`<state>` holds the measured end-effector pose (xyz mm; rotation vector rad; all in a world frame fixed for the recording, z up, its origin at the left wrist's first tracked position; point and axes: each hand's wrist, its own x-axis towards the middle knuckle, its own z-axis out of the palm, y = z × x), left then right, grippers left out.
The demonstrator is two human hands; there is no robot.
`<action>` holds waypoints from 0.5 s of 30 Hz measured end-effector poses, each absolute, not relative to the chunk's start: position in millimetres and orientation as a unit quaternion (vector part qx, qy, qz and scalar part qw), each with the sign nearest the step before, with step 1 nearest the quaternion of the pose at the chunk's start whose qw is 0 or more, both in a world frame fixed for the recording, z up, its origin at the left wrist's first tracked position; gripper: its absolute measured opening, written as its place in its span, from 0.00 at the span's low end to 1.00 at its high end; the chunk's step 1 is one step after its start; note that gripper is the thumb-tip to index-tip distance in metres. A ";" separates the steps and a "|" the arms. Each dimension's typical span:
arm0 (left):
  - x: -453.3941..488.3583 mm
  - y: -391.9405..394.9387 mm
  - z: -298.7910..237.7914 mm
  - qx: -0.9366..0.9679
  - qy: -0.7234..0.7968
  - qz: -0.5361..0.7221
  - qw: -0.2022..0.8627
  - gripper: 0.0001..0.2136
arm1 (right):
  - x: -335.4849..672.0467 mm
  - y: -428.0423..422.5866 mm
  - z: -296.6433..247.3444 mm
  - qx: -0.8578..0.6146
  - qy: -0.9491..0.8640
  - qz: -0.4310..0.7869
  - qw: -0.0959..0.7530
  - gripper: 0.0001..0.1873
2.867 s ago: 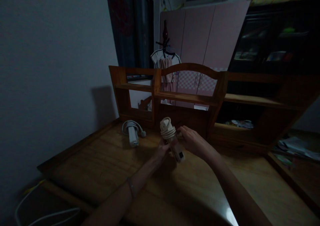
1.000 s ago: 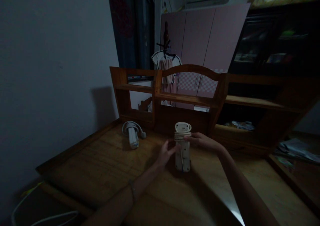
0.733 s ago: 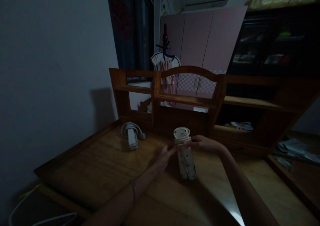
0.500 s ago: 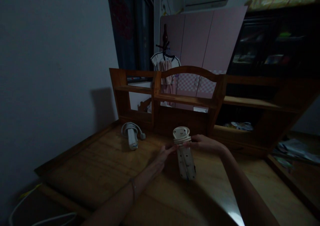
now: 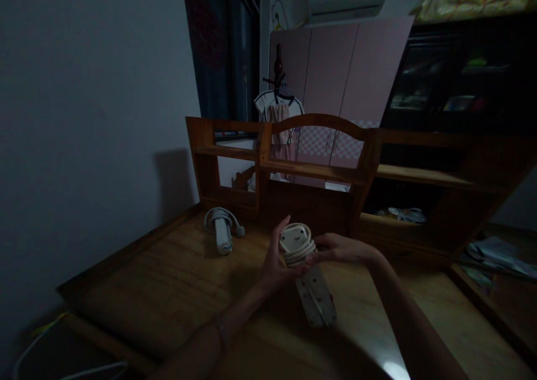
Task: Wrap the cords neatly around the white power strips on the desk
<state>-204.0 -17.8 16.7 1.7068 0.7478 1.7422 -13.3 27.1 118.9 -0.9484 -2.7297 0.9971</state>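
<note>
I hold a white power strip [image 5: 312,287] above the wooden desk [image 5: 168,290], its cord wound in loops around its far end [image 5: 297,244]. My left hand [image 5: 277,259] grips the strip from the left at the coiled part, thumb raised. My right hand [image 5: 342,249] pinches the cord loops from the right. The strip tilts with its near end toward me and to the right.
A second white power strip with a wrapped cord [image 5: 222,231] lies on the desk at the back left. A wooden shelf unit [image 5: 319,167] stands along the desk's far edge. A grey wall runs along the left. White cables [image 5: 62,366] lie on the floor at lower left.
The power strip went from upright to tilted, its near end swinging toward me and right. Both hands stayed on the coiled end; the left hand closed more around it.
</note>
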 end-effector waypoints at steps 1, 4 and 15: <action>-204.8 -21.1 18.0 0.657 0.295 0.655 0.230 0.50 | -15.0 23.5 121.6 -0.309 -0.897 0.313 0.045 0.25; -204.5 -27.5 17.2 0.671 0.331 0.656 0.099 0.51 | -19.2 10.8 129.5 -0.310 -0.912 0.261 0.061 0.26; -210.5 -22.3 14.0 0.687 0.377 0.620 0.031 0.48 | -42.5 -20.9 124.7 -0.404 -0.907 -0.070 0.101 0.18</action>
